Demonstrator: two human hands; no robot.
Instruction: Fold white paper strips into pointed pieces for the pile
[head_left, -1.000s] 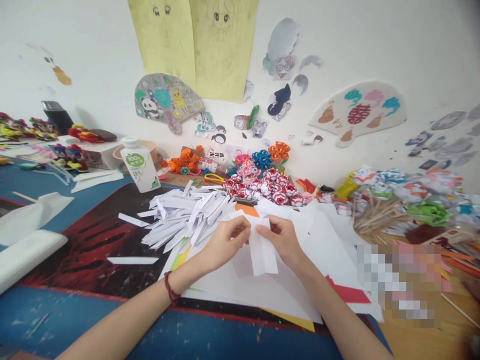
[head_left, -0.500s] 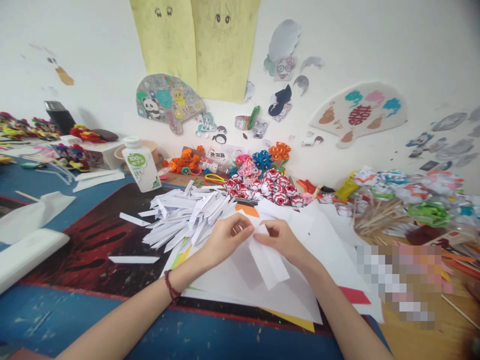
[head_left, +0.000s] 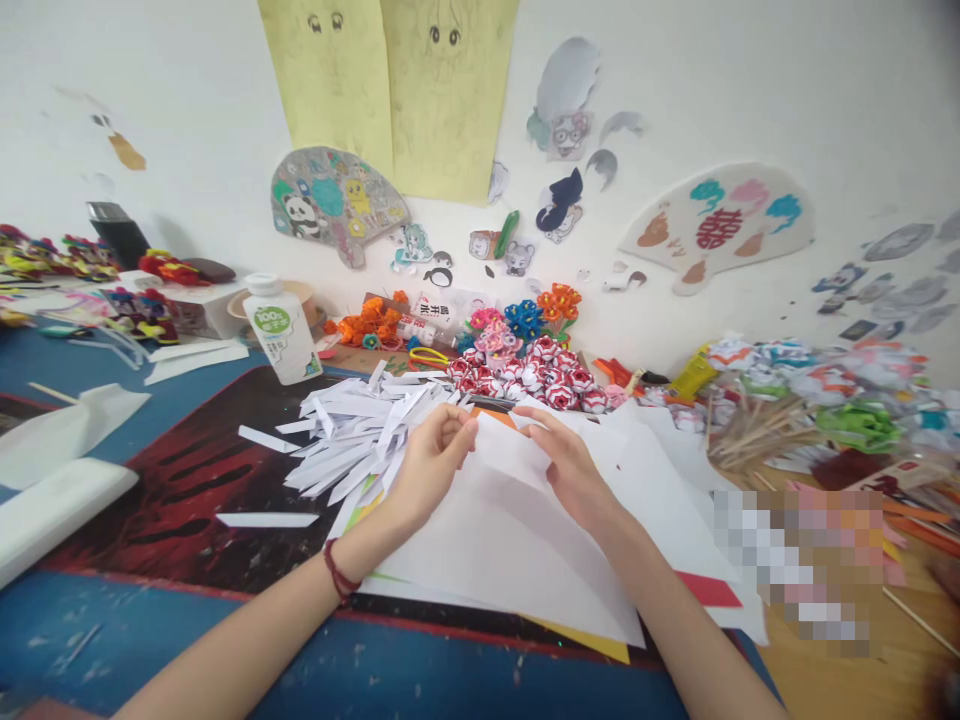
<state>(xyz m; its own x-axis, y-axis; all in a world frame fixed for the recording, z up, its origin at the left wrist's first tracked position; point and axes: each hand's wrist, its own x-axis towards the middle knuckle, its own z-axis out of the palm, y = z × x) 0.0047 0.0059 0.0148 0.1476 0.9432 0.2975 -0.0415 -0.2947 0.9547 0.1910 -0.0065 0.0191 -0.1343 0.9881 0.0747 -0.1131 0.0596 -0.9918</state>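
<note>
A small sheet of white paper is stretched between my two hands, above larger white sheets. My left hand pinches its left end between thumb and curled fingers. At the right end, my right hand holds the paper loosely, thumb below and fingers extended along the upper edge. Left of my hands lies a heap of folded white paper strips, and one loose strip rests apart on the dark mat.
A white bottle stands behind the mat. Red-and-white paper flowers are piled along the wall. Wooden sticks and wrapped bundles lie at the right. A white elongated object sits at the left edge.
The paper hung down folded below my right hand; now it is spread between my hands. My left hand has shifted left and my right fingers have straightened.
</note>
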